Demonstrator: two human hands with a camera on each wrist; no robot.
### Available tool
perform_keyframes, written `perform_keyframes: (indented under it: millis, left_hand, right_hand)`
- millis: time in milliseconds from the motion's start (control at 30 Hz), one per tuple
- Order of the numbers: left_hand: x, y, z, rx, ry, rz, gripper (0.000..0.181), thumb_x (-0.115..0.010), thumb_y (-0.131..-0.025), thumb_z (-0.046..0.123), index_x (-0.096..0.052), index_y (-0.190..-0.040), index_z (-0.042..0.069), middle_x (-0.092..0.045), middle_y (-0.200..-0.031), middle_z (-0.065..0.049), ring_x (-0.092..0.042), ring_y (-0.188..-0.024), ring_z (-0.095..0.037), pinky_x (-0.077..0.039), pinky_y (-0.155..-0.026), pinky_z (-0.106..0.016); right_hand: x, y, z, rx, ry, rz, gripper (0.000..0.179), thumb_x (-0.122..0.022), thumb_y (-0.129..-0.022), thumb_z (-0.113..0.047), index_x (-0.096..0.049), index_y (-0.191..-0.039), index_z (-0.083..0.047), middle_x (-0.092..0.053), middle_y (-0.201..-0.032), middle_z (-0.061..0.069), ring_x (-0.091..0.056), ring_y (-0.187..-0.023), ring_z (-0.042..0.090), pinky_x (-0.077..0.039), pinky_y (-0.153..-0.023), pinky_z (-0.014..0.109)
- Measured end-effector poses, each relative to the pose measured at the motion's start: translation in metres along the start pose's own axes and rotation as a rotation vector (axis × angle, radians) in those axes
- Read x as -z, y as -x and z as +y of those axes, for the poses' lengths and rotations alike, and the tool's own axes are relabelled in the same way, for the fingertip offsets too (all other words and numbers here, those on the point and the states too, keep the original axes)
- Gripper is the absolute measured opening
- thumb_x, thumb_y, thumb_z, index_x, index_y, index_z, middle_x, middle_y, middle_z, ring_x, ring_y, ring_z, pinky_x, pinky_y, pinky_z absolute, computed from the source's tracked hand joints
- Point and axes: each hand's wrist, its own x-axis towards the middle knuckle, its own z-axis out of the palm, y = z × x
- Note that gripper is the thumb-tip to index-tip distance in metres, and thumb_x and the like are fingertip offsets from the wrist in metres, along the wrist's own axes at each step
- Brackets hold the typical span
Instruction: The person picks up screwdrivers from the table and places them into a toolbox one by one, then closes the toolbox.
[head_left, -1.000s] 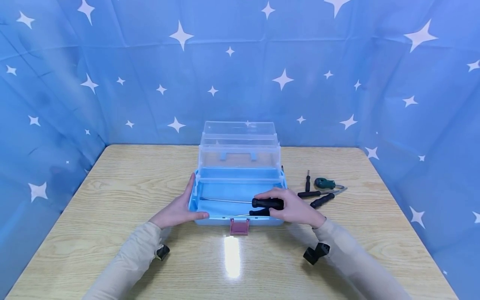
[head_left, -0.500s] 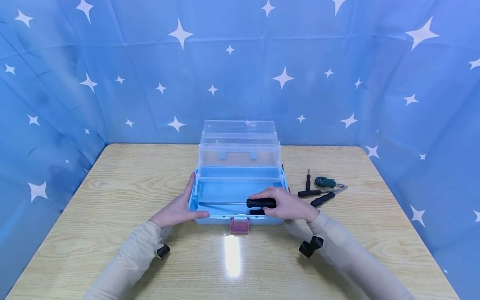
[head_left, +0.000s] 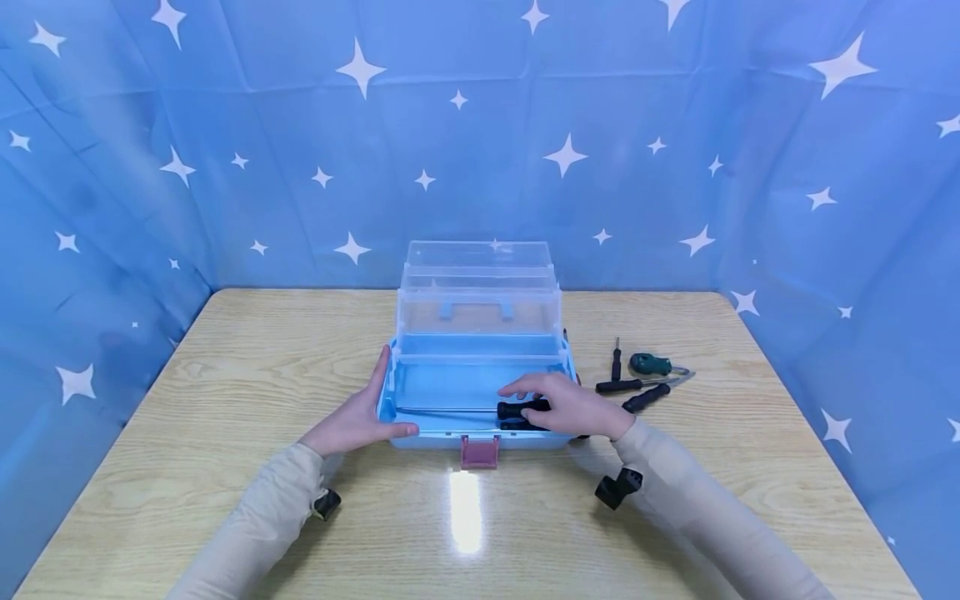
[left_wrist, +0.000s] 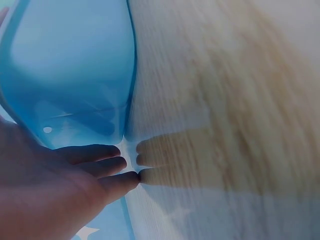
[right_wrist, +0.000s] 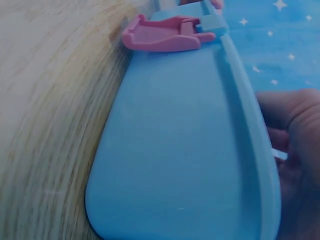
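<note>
A blue toolbox (head_left: 442,377) stands with its clear lid raised. My left hand (head_left: 358,417) steadies its left end, thumb along the front rim and straight fingers flat against the side in the left wrist view. Inside lies a long-shafted screwdriver (head_left: 512,410) with a black handle, its tip toward the left wall. A second black-handled screwdriver (head_left: 516,426) lies beside it by the front wall, partly hidden. My right hand (head_left: 577,406) is over the box's right end, its fingers spread loosely above the first handle and thumb beside it. The right wrist view shows mostly the front wall.
On the table right of the box lie a short black screwdriver (head_left: 617,363), a green-handled tool (head_left: 651,364) and further black-handled tools (head_left: 647,398). A pink latch (head_left: 479,452) hangs at the box front. Blue star-patterned cloth (head_left: 480,125) surrounds the table.
My right hand has moved left and lowered the screwdriver into the toolbox, then its fingers have parted from the handle. The left hand stays put.
</note>
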Motion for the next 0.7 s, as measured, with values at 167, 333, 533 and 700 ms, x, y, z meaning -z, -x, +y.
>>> perform_keyframes:
  millis: [167, 333, 533, 700]
  left_hand:
    - [-0.001, 0.001, 0.000, 0.007, -0.018, -0.007, 0.125, -0.080, -0.078, 0.041, 0.019, -0.153, 0.022, 0.000, -0.157, -0.024, -0.019, -0.138, -0.047, -0.026, -0.107, -0.060]
    - [-0.001, 0.002, 0.000, 0.002, -0.025, -0.005, 0.124, -0.079, -0.079, 0.040, 0.019, -0.152, 0.022, 0.002, -0.157, -0.024, -0.019, -0.138, -0.048, -0.027, -0.106, -0.060]
    - [0.000, 0.001, 0.000, -0.003, -0.025, 0.000, 0.124, -0.079, -0.079, 0.041, 0.019, -0.153, 0.022, -0.001, -0.157, -0.026, -0.020, -0.137, -0.048, -0.027, -0.106, -0.059]
    - [-0.001, 0.001, -0.001, -0.005, -0.026, 0.002, 0.125, -0.079, -0.079, 0.042, 0.019, -0.153, 0.022, -0.006, -0.155, -0.029, -0.024, -0.136, -0.049, -0.028, -0.106, -0.059]
  right_hand:
    - [0.005, 0.015, -0.001, -0.036, -0.083, 0.102, 0.031, -0.055, -0.096, -0.003, -0.061, -0.127, -0.002, -0.064, -0.118, 0.009, -0.059, -0.099, 0.018, -0.050, -0.070, 0.033]
    - [0.011, 0.037, 0.002, -0.047, -0.085, 0.285, 0.026, -0.055, -0.096, -0.001, -0.066, -0.119, -0.002, -0.069, -0.106, 0.008, -0.061, -0.085, 0.014, -0.049, -0.062, 0.031]
    - [0.014, 0.057, 0.007, -0.133, -0.081, 0.429, 0.024, -0.058, -0.093, 0.002, -0.069, -0.114, -0.003, -0.071, -0.100, 0.004, -0.062, -0.079, 0.015, -0.052, -0.065, 0.033]
    - [0.012, 0.064, 0.013, -0.206, -0.081, 0.472, 0.022, -0.058, -0.093, 0.001, -0.070, -0.112, -0.004, -0.071, -0.099, 0.002, -0.065, -0.085, 0.016, -0.054, -0.072, 0.031]
